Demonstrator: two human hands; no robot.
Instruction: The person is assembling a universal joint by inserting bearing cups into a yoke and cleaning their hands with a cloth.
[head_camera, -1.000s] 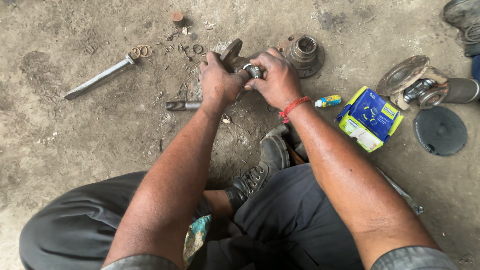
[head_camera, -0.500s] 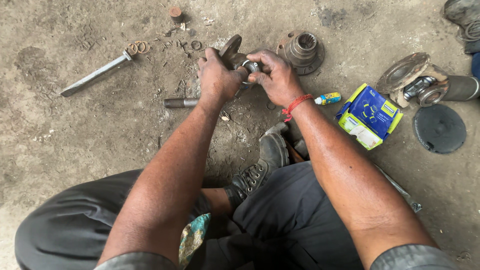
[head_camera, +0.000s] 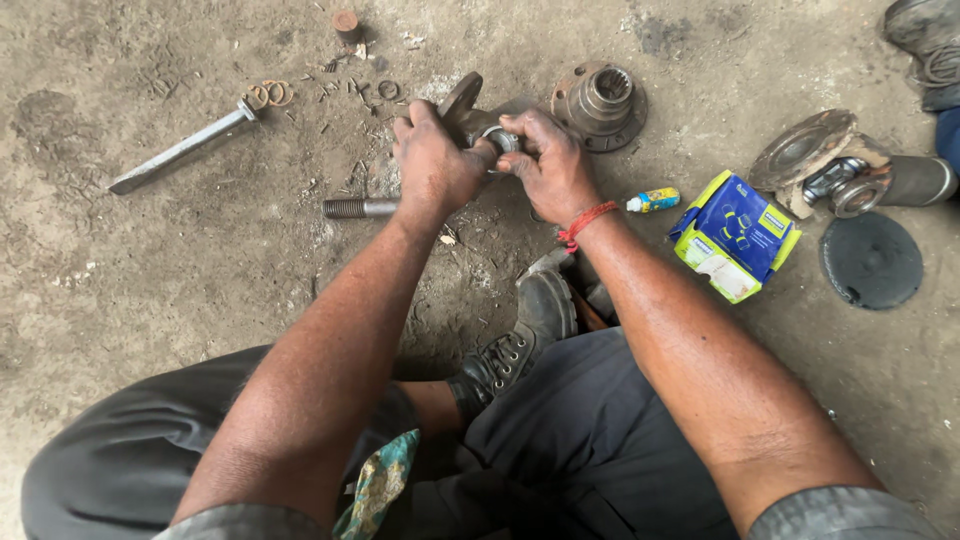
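My left hand (head_camera: 432, 160) and my right hand (head_camera: 550, 165) are closed together around a dark metal joint part (head_camera: 466, 108) with a round flange, held just above the dirt floor. A shiny ring-shaped cap (head_camera: 503, 139) shows between my fingers. My right wrist wears a red thread band (head_camera: 586, 223). Under my left hand a threaded bolt (head_camera: 358, 207) lies on the ground. Most of the held part is hidden by my fingers.
A flanged hub (head_camera: 600, 101) lies behind my hands. To the right lie a small tube (head_camera: 652, 201), a blue and yellow box (head_camera: 735, 236), a yoke with shaft (head_camera: 850, 172) and a black disc (head_camera: 872, 260). A steel bar (head_camera: 180, 150) with rings lies at left. My boot (head_camera: 525, 330) rests below.
My hands have stayed on the metal part, with only a slight shift of the fingers. The view has drifted a little, and nothing else has moved.
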